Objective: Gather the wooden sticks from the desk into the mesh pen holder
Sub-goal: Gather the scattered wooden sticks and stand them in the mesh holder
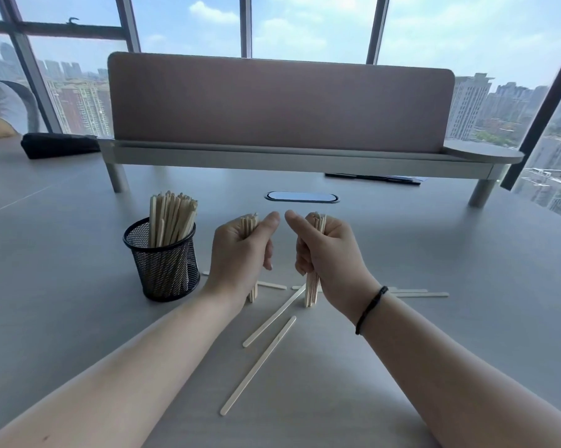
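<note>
A black mesh pen holder (163,263) stands left of centre on the grey desk, with several wooden sticks (171,218) upright in it. My left hand (240,250) is shut on an upright bundle of sticks (252,294) whose lower ends rest on the desk. My right hand (324,250) grips a second upright bundle (311,291) the same way, a little to the right. Loose sticks lie flat on the desk: two long ones (259,363) in front of the hands, and others (421,294) behind my right wrist.
A pink divider screen (279,101) on a grey raised shelf (272,158) crosses the back of the desk. An oval cable port (301,197) sits behind my hands. A black pouch (59,145) lies far left, near another person's arm. Windows are behind.
</note>
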The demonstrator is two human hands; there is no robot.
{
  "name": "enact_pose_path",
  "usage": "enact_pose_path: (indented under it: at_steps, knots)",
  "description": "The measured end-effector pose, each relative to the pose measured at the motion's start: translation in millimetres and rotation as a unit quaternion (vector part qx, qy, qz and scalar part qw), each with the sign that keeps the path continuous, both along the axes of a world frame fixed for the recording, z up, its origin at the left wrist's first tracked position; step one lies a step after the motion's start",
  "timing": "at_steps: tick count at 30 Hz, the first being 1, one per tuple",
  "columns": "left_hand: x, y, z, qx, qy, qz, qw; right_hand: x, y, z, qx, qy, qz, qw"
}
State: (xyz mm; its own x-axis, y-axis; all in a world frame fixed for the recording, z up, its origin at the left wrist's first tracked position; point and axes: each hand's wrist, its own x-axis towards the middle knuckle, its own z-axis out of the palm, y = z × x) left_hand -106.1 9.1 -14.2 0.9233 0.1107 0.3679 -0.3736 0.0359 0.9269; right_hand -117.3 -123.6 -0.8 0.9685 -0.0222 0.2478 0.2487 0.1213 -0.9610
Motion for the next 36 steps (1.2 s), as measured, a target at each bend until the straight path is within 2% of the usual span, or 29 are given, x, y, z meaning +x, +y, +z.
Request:
enact_pose_path:
  at_steps: [4, 8, 11, 14, 18, 23, 26, 29, 36]
  knots:
    - [1, 3, 4, -0.02, 0.012, 0.012, 1.0, 1, -1, 2, 0.018, 0.018, -0.001, 1.0]
    - [-3, 4, 15, -0.051, 0.04, -0.032, 0.997, 1, -1, 7, 0.007, 0.044, -0.009, 0.999]
    - [-12, 8, 41, -0.083, 0.019, -0.067, 0.994, 1, -1, 12, 0.036, 0.059, -0.009, 0.998]
    - [-19, 31, 86, -0.126, -0.038, -0.084, 0.988, 5, 0, 18, 0.074, 0.064, -0.001, 0.995]
    - [-24, 79, 139, -0.136, -0.08, -0.041, 0.987, 9, 13, 24, 0.097, 0.071, 0.009, 0.993]
    - [1, 118, 124, -0.178, -0.015, 0.044, 0.983, 12, 50, 52, 0.117, 0.06, 0.062, 0.989]
    - [16, 126, 97, -0.166, 0.023, 0.086, 0.982, 13, 79, 79, 0.142, 0.039, 0.13, 0.981]
    - [26, 130, 75, -0.128, 0.027, 0.105, 0.986, 13, 111, 106, 0.164, 0.008, 0.178, 0.97]
    - [30, 147, 61, -0.004, -0.013, 0.147, 0.989, 28, 175, 129, 0.161, -0.02, 0.131, 0.978]
